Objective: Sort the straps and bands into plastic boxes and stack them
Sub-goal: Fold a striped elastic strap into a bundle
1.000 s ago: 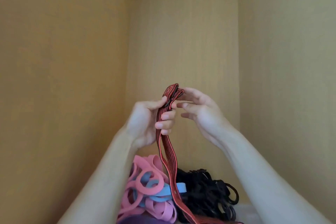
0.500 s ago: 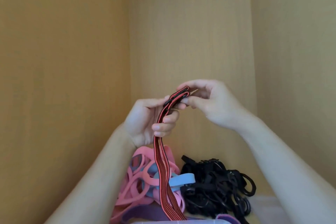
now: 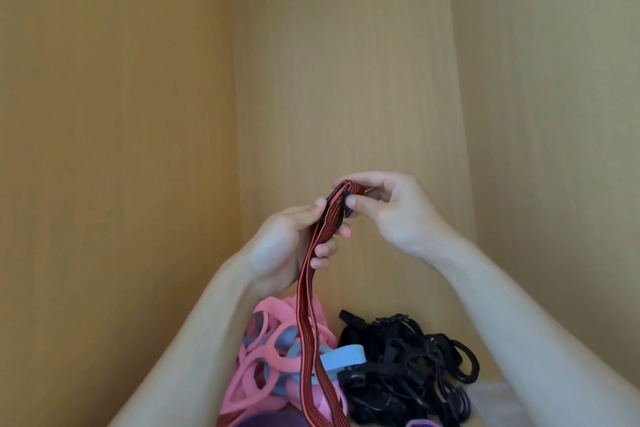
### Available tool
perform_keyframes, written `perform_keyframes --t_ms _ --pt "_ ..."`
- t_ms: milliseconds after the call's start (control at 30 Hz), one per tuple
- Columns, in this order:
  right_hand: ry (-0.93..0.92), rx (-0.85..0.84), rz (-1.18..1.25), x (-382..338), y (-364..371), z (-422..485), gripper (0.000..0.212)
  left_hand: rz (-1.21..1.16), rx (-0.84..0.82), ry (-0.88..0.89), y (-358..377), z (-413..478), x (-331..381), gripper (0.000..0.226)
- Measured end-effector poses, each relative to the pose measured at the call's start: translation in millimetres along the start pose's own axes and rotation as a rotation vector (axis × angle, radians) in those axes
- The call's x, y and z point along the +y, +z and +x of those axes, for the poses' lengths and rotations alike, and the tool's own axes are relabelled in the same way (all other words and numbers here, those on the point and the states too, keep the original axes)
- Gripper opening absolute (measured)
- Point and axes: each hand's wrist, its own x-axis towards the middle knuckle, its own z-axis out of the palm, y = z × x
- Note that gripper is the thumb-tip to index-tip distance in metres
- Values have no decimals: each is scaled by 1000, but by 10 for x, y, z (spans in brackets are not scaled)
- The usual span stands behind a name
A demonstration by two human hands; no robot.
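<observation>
This looks like the inside of a wardrobe or cupboard at home. Tan wood-grain panels (image 3: 339, 80) close in on the left, back and right, with pink bands (image 3: 273, 350) and black straps (image 3: 408, 357) heaped at the bottom.

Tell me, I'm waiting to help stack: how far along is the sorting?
Partly done, it seems: black straps lie heaped beside pink bands. In hand: the left hand grips a red strap and the right hand pinches its folded top. Left: that strap to place, a blue band among the pink, and no stacked boxes show.
</observation>
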Motion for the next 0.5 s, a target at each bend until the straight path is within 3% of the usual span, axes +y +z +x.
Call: perform_keyframes --t_ms 300,500 --pt "65 67 30 -101 -13 -16 22 81 -18 20 81 -8 41 53" --pt "80 157 25 -108 6 6 15 257 176 131 194 -52 88 26"
